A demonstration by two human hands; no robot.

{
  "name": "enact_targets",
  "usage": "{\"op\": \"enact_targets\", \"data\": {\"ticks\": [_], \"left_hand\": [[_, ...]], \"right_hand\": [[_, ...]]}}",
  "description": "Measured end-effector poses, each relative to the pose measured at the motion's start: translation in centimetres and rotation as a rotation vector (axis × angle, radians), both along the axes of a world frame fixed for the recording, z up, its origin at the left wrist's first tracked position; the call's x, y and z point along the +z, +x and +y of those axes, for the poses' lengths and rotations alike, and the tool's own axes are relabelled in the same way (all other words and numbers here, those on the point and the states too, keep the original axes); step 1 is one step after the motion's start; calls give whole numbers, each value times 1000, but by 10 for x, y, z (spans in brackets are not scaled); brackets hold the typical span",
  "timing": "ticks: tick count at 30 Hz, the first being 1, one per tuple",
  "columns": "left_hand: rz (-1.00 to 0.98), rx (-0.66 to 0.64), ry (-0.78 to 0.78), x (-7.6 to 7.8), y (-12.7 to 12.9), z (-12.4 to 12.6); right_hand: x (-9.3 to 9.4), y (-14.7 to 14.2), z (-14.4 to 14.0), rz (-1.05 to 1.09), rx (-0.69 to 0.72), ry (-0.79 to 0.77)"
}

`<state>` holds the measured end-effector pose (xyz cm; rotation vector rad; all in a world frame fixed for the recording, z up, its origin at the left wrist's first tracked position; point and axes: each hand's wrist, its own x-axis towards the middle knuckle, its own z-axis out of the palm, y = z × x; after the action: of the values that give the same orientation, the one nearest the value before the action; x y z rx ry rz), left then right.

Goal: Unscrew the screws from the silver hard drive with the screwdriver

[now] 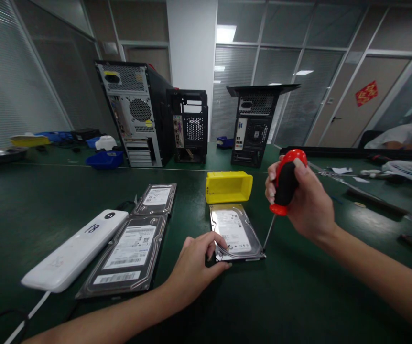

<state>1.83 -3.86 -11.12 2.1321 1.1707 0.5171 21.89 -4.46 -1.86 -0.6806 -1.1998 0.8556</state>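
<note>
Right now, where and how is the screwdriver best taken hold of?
Probably by its thick handle, from the right and above: it is uppermost, while the thin shaft slants down to the near right corner of the hard drive touched by the left hand. The right hand grips that handle.

Free gap between 2 left drives [129, 255] and yellow bin [228, 188], screwdriver [287, 186] an obstacle rightward
</note>
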Motion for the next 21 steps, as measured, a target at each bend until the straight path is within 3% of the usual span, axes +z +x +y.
{"op": "enact_targets", "data": {"ticks": [4,13,21], "left_hand": [[-4,1,-5,1,0,-1],[-29,7,-12,-1,0,-1],[-24,20,-7,-1,0,-2]], "right_hand": [[0,0,-2,22,57,-26],[2,-3,-3,-70,17,-44],[2,0,-3,48,60,-20]]}}
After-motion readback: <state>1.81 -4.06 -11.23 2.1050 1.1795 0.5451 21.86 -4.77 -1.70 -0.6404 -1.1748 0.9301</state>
